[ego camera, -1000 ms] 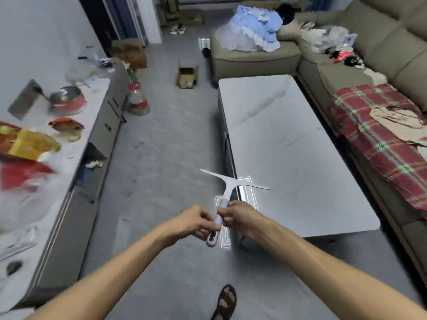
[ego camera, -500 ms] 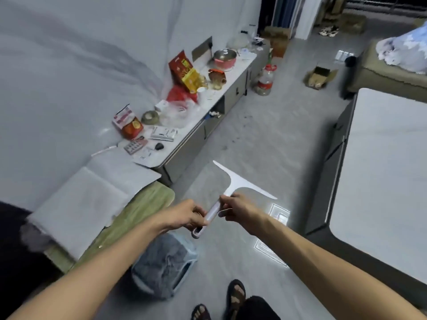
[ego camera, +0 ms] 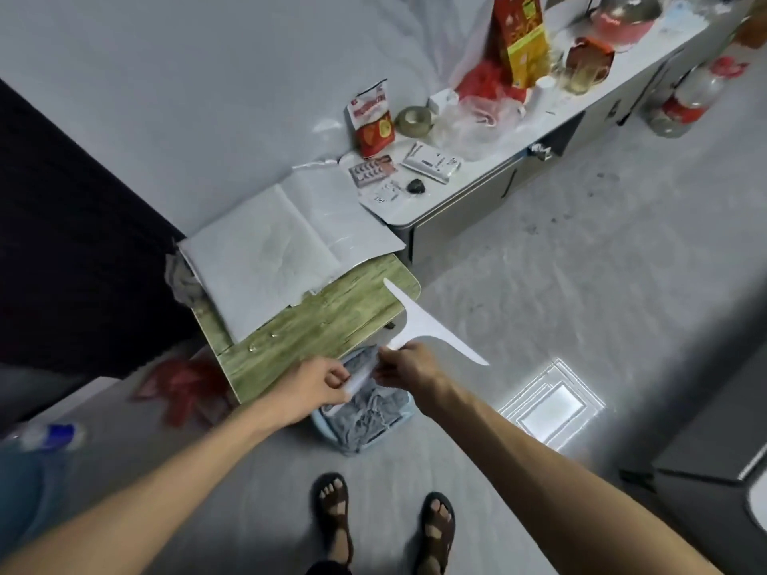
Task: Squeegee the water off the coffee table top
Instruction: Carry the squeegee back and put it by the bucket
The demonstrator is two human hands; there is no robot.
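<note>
A white T-shaped squeegee (ego camera: 419, 325) hangs in the air in front of me, blade pointing away, handle toward me. My left hand (ego camera: 315, 388) grips the lower end of the handle. My right hand (ego camera: 409, 367) grips the handle just under the blade. Both hands are above a light blue basket (ego camera: 398, 433) holding grey cloth. Only a dark corner of the coffee table (ego camera: 705, 462) shows at the far right edge; its top is out of view.
A small green wooden table (ego camera: 315, 329) with white sheets stands left of the hands. A long low white cabinet (ego camera: 498, 168) crowded with packets, a pot and a jar runs along the wall. Red bag on the floor at left. My sandalled feet are below.
The view has swung left, away from the coffee table toward the wall and green table. Both hands kept hold of the squeegee, now over the blue basket.
</note>
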